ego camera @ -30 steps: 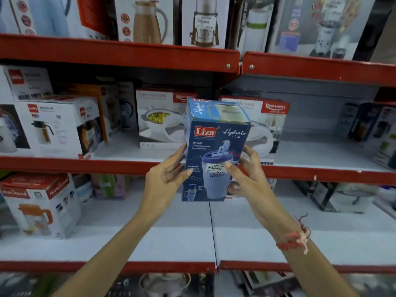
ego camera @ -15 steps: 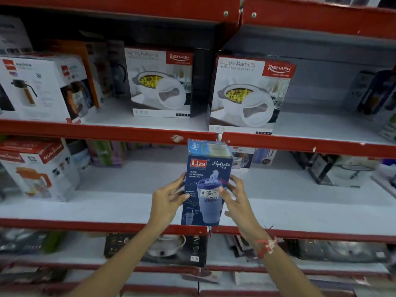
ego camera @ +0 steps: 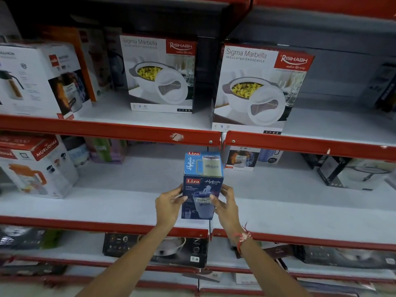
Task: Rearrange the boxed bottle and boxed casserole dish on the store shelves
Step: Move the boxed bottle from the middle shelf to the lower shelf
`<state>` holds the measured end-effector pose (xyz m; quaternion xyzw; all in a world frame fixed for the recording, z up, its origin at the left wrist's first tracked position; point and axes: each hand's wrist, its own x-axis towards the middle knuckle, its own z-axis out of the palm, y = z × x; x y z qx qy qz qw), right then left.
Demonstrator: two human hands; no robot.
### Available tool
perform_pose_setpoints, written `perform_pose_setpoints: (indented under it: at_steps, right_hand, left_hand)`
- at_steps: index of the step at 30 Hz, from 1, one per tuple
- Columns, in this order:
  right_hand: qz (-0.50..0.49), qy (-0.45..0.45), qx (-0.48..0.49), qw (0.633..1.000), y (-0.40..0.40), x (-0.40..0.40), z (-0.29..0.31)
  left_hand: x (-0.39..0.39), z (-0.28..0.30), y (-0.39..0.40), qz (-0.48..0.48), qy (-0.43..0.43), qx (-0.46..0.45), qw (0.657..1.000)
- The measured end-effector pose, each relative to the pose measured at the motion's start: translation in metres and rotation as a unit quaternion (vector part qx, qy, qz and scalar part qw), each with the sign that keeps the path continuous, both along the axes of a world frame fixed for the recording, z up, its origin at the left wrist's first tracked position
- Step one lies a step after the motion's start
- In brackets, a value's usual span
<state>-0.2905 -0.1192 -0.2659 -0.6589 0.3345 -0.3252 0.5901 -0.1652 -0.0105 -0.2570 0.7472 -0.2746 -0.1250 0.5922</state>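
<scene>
A blue Liza boxed bottle [ego camera: 202,185] stands upright on or just above the white middle shelf [ego camera: 278,202], near its front edge; I cannot tell whether it touches. My left hand [ego camera: 169,205] grips its left side and my right hand [ego camera: 226,205] grips its right side. On the shelf above stand two white Rishabh boxed casserole dishes: one [ego camera: 159,73] further back on the left, one [ego camera: 257,88] at the front edge on the right.
White flask boxes [ego camera: 40,80] fill the upper shelf's left. A Murlidhar jug box [ego camera: 36,166] stands at the middle shelf's left, small boxes [ego camera: 246,158] behind, a dark box [ego camera: 355,174] at right. Red shelf rails [ego camera: 107,130] run across. Black appliance boxes [ego camera: 156,249] lie below.
Both hands have lowered the boxed bottle from in front of the casserole shelf down to the middle shelf and pushed it forward. The view has tilted downward.
</scene>
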Motion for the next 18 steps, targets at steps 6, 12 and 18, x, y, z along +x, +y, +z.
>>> perform_pose_setpoints:
  at_steps: [6, 12, 18]
  right_hand:
    - [0.004, 0.022, 0.012, 1.000, -0.008, 0.008, -0.015]
    - [0.013, 0.041, -0.001, 0.999, -0.012, 0.010, -0.026]
    - [0.030, 0.086, -0.022, 0.996, -0.020, 0.010, -0.017]
  left_hand:
    - [0.006, -0.013, -0.007, 0.006, 0.035, 0.024, 0.999]
    - [0.012, -0.023, -0.005, -0.003, 0.029, 0.049, 0.998]
    - [0.019, -0.009, -0.001, -0.087, 0.010, 0.137, 0.987]
